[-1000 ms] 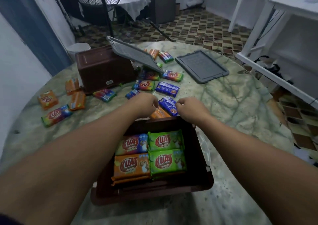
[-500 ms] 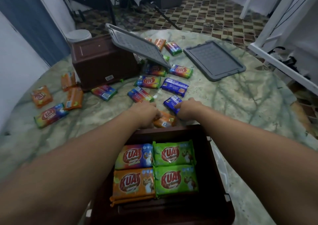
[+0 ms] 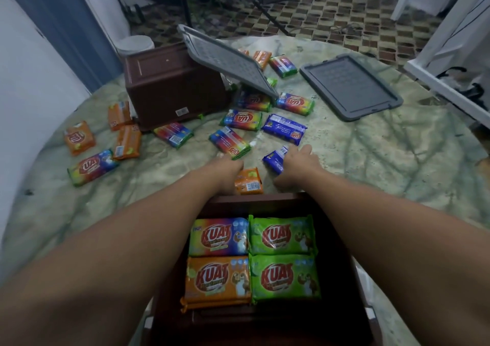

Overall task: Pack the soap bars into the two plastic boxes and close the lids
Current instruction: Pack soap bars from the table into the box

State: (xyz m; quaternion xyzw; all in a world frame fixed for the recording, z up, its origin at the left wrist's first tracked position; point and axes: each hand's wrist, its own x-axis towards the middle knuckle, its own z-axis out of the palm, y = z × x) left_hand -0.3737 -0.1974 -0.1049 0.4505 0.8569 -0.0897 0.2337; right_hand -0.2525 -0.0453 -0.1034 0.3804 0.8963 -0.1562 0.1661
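Hands out over the table (image 3: 384,160), past the near box (image 3: 342,213).
Right hand (image 3: 298,167) grips a blue soap bar (image 3: 273,160); left hand (image 3: 225,168) rests curled beside an orange bar (image 3: 249,182), grip unclear. Four bars sit packed in the box.

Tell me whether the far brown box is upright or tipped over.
Tipped over. The far box lies on its side, its bottom panel facing the camera, and a grey lid leans tilted against its opening side. Its inside is hidden.
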